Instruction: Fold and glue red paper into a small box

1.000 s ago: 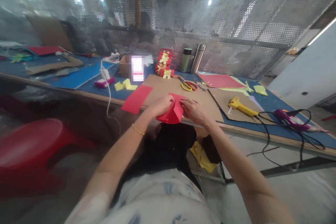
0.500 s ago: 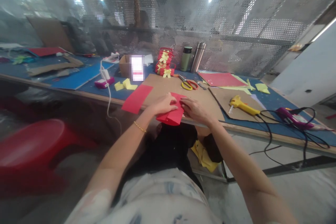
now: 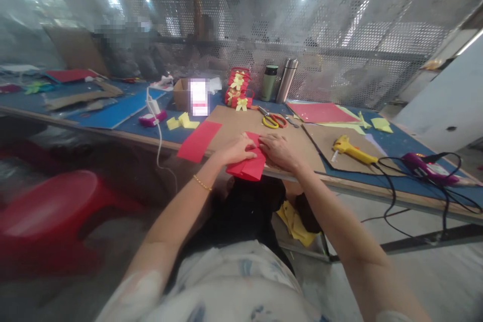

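**Folded red paper [image 3: 247,168] under both hands at the table's [image 3: 174,137] near edge**

In the centre of the frame, the folded red paper lies at the table's near edge, its lower end jutting past it. The left hand [image 3: 237,150] rests on the paper's left part, fingers bent and thumb touching the surface. The right hand [image 3: 279,151] bears on its upper right part, fingers curled. Whether either hand pinches the paper or only presses it, I cannot tell.

Left of centre, a flat red sheet [image 3: 199,142] lies partly on a brown board [image 3: 237,122]; yellow pieces [image 3: 184,121] sit just above it. Scissors [image 3: 268,116] with yellow and red handles lie above the right hand. Towards the top centre stand a red object with yellow bows [image 3: 238,91], a green bottle [image 3: 269,84] and a steel bottle [image 3: 287,82]. At right, a yellow glue gun [image 3: 354,151] rests on another board [image 3: 320,143]. A red stool [image 3: 53,201] fills the lower left.
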`<control>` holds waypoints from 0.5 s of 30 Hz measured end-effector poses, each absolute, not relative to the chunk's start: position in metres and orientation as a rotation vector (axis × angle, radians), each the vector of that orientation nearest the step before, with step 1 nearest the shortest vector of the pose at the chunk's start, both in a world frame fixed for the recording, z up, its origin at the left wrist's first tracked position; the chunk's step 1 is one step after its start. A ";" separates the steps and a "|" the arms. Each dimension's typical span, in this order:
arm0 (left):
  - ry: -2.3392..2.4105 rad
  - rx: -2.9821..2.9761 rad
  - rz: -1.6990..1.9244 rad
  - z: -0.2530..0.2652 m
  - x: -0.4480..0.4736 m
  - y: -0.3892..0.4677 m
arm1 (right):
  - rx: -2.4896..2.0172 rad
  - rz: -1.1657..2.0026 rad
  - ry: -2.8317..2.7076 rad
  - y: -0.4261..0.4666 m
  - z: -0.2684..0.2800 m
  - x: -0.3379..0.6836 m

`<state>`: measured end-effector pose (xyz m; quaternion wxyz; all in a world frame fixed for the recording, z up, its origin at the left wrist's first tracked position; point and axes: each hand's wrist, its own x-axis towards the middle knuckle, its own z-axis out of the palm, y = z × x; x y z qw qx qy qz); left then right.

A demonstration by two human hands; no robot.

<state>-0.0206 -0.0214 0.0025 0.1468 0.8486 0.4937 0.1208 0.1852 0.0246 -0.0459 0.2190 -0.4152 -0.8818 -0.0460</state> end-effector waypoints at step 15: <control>1.431 2.453 0.268 0.006 -0.020 -0.027 | -1.098 -0.183 -2.477 0.022 -0.044 0.183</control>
